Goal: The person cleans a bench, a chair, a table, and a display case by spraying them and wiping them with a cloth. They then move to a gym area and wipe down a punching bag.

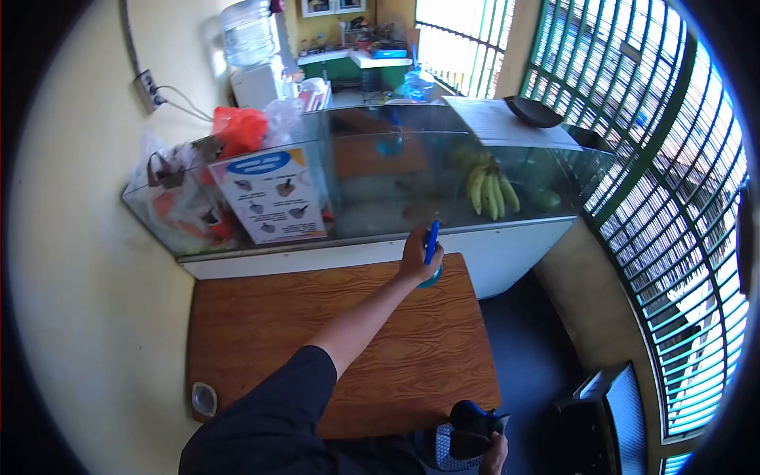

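Left hand [415, 257] gripping blue-topped bottle [432, 242] over wooden table [372, 348], near glass case [380, 194] (bananas [492, 192] inside); right hand [495, 454] holding dark item [470, 427].

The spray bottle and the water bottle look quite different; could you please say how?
The spray bottle is small, with a blue head and teal body; the water bottle is much larger and clear. The spray bottle is in the left hand; the water bottle sits on the white dispenser.

Dark, plain short sleeve [297, 388] ending above a bare forearm [368, 321]
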`<act>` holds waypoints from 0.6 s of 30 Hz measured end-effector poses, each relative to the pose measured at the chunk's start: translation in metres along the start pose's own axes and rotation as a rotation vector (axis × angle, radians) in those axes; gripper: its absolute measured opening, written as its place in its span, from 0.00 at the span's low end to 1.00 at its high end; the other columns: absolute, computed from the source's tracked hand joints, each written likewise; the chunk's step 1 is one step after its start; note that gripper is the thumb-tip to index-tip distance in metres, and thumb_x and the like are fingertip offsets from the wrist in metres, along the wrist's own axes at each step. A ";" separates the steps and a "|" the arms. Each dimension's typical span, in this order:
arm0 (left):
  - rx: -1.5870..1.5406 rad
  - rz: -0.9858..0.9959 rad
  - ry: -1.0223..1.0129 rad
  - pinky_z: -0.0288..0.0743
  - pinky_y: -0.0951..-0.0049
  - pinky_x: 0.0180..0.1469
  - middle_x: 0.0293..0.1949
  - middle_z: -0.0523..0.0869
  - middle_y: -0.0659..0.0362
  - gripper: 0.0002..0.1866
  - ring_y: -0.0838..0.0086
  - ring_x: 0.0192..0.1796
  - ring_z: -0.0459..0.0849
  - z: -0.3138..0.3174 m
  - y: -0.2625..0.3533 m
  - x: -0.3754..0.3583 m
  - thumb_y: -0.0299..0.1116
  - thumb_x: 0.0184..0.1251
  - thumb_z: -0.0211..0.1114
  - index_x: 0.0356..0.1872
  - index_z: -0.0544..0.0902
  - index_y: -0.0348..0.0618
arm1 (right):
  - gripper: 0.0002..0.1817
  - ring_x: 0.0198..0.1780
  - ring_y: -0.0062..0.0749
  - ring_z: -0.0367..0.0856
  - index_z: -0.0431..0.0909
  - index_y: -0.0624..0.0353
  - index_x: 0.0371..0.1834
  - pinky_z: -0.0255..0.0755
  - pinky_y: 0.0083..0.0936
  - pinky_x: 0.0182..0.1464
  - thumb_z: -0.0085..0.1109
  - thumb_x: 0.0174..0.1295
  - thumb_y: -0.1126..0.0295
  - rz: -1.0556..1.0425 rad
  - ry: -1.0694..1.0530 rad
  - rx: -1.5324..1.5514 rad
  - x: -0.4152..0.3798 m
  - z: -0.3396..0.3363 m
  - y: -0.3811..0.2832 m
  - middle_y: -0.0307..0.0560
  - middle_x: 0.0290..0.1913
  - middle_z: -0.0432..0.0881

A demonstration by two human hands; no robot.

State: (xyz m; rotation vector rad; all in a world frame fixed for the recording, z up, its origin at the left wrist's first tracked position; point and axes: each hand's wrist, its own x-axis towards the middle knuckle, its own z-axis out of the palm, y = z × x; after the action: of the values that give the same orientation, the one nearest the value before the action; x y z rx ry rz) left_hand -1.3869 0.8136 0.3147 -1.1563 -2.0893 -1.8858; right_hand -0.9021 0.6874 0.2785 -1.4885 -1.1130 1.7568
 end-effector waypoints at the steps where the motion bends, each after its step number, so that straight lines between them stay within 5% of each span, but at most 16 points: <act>1: -0.028 -0.017 -0.022 0.75 0.63 0.42 0.37 0.80 0.49 0.13 0.57 0.38 0.82 0.017 0.004 0.004 0.28 0.58 0.68 0.41 0.76 0.38 | 0.31 0.58 0.39 0.79 0.72 0.69 0.68 0.72 0.35 0.61 0.42 0.78 0.50 -0.021 -0.006 -0.063 0.006 -0.012 0.005 0.52 0.57 0.80; 6: -0.058 0.080 -0.078 0.75 0.59 0.43 0.34 0.79 0.47 0.14 0.53 0.39 0.82 0.105 0.022 0.018 0.31 0.57 0.68 0.40 0.75 0.38 | 0.28 0.60 0.41 0.77 0.73 0.70 0.66 0.71 0.37 0.62 0.39 0.78 0.56 0.035 0.010 -0.021 0.020 -0.056 0.030 0.54 0.60 0.78; 9: -0.053 -0.044 -0.299 0.75 0.58 0.44 0.34 0.78 0.46 0.15 0.52 0.40 0.81 0.152 0.035 0.026 0.32 0.55 0.69 0.40 0.75 0.38 | 0.27 0.59 0.43 0.77 0.75 0.69 0.62 0.71 0.39 0.61 0.39 0.78 0.55 0.074 0.131 -0.119 0.016 -0.071 0.034 0.54 0.57 0.79; 11: -0.051 -0.009 -0.385 0.74 0.54 0.47 0.37 0.79 0.43 0.12 0.45 0.43 0.80 0.177 0.057 0.029 0.30 0.54 0.64 0.37 0.74 0.37 | 0.26 0.56 0.44 0.77 0.77 0.67 0.60 0.72 0.40 0.59 0.40 0.78 0.56 0.007 0.206 -0.171 -0.002 -0.061 0.012 0.53 0.54 0.80; 18: -0.096 0.180 -0.471 0.75 0.51 0.47 0.39 0.79 0.44 0.12 0.45 0.44 0.80 0.271 0.081 0.033 0.30 0.54 0.64 0.38 0.75 0.37 | 0.22 0.53 0.45 0.78 0.80 0.62 0.53 0.73 0.39 0.55 0.43 0.76 0.56 -0.071 0.335 -0.153 -0.014 -0.079 0.028 0.52 0.49 0.81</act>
State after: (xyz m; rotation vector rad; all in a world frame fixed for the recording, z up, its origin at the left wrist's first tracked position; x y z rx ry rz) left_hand -1.2541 1.0644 0.3361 -1.8967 -2.0184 -1.7780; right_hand -0.8202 0.6797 0.2586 -1.7349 -1.1258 1.3359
